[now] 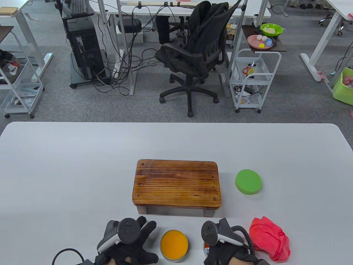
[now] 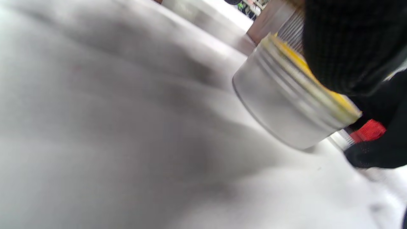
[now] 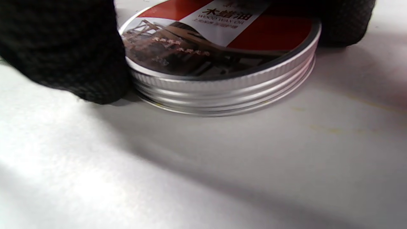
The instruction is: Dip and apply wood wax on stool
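The brown wooden stool point(image 1: 176, 183) stands mid-table. In front of it sits the open wax tin point(image 1: 174, 244) point(image 2: 286, 105), full of orange wax. My left hand point(image 1: 143, 229) lies just left of the tin with its fingers spread and holds nothing; a gloved finger point(image 2: 349, 41) hangs close over the tin's rim. My right hand point(image 1: 212, 248) is right of the tin, over the tin lid point(image 1: 206, 249). The red-and-white labelled lid point(image 3: 222, 63) lies flat on the table, and my fingers point(image 3: 70, 57) grip its edge on both sides.
A round green sponge pad point(image 1: 248, 181) lies right of the stool. A crumpled red cloth point(image 1: 270, 242) point(image 2: 369, 130) lies beside my right hand. The white table point(image 1: 69, 171) stretches bare to the left and behind the stool.
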Motion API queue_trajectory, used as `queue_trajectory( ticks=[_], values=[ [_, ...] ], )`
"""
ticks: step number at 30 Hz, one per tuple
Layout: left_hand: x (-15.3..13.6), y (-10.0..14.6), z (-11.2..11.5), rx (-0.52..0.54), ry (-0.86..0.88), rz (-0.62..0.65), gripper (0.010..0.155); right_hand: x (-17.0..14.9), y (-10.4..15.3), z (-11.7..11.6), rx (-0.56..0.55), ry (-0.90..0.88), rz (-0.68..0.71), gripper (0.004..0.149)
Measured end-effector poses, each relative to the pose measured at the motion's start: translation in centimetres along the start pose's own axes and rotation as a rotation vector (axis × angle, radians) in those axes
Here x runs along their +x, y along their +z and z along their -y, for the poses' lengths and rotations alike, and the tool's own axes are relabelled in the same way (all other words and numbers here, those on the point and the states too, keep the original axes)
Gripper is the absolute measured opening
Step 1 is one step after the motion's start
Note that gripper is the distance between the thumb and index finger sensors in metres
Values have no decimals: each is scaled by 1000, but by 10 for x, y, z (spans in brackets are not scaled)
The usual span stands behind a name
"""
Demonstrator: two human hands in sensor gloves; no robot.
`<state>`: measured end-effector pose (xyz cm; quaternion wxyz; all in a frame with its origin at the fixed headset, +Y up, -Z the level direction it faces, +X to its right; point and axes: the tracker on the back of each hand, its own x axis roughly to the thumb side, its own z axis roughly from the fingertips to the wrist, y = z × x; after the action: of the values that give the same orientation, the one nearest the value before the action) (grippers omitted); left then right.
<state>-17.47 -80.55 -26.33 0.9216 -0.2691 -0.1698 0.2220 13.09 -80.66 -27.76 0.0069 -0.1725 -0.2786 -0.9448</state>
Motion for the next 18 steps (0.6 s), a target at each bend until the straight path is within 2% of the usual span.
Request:
queue_trajectory(
  ticks=[4, 9, 18],
  values=[
    [3, -12, 10, -62, -61, -14, 108, 0, 0, 0, -3, 2, 1, 99],
    [4, -20, 21, -70, -107, -30, 101, 7, 6, 8, -20, 8, 42, 99],
    [9, -25, 35, -66, -130, -13, 97, 56, 19, 44, -138, -15, 205, 100]
  ],
)
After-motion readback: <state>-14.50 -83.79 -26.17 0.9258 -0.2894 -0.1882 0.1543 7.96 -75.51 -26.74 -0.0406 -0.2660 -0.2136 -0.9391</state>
